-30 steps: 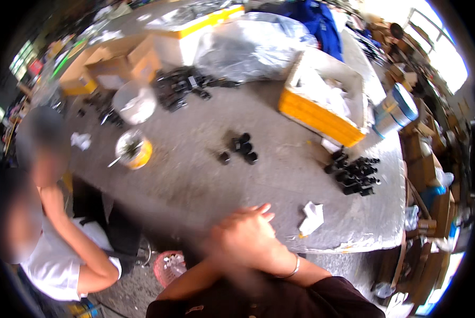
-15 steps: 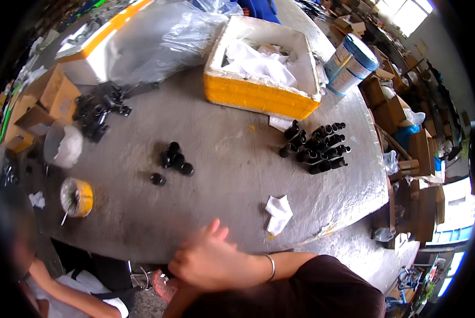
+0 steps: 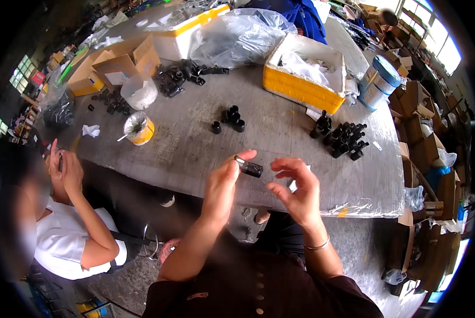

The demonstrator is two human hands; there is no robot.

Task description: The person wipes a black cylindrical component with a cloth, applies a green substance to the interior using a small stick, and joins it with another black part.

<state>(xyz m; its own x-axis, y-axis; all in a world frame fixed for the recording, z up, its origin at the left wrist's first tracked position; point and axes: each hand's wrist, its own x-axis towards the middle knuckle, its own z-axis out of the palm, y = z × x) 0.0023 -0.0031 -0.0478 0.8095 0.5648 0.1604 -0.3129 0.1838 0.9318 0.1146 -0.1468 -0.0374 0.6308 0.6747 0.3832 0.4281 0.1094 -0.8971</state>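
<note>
Pinching short black tube fitting [image 3: 249, 168] in left hand [image 3: 222, 186] fingertips, raised over grey table [image 3: 195, 143] edge. Right hand [image 3: 297, 189] open, empty, just beside. Half second ago hands overlapped low, fitting unseen; now separated, lifted for inspection.

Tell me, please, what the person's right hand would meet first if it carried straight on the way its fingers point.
The right hand has its fingers curled leftward toward the small black cylindrical part pinched in the left hand. That part would likely be met first, though depth between them is hard to judge.
</note>
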